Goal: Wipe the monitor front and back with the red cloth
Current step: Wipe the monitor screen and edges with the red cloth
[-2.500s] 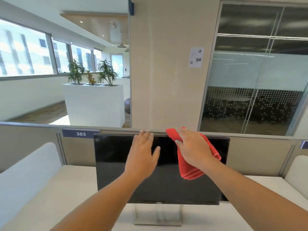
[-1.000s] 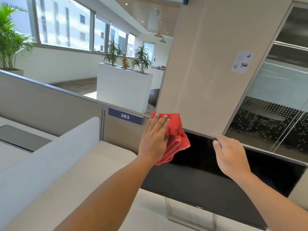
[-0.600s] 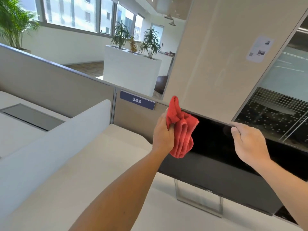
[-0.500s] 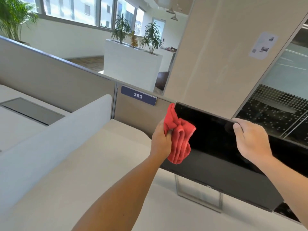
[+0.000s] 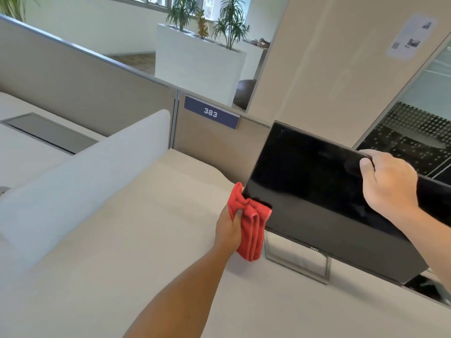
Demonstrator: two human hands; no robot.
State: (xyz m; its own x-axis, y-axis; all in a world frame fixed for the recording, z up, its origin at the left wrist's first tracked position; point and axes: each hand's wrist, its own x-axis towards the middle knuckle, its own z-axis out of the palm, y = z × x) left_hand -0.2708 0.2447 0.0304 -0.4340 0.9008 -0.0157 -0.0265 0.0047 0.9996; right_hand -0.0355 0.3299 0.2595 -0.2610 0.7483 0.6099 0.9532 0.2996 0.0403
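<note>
The black monitor (image 5: 305, 191) stands on a silver stand (image 5: 297, 262) on the pale desk (image 5: 122, 252), its dark screen facing me. My left hand (image 5: 229, 228) grips the folded red cloth (image 5: 251, 228) at the monitor's lower left corner, and the cloth's upper part goes behind the left edge. My right hand (image 5: 388, 184) grips the monitor's top edge, thumb on the screen and fingers over the back. The monitor's back is hidden.
A white divider panel (image 5: 85, 172) runs along the desk's left side. A beige partition with a blue "383" label (image 5: 211, 114) stands close behind the monitor. A grey hatch (image 5: 48, 132) sits in the neighbouring desk. White planters and a glass wall lie beyond.
My left hand has carried the cloth from the monitor's upper left corner down its left edge to the lower corner. The right hand keeps hold of the top edge.
</note>
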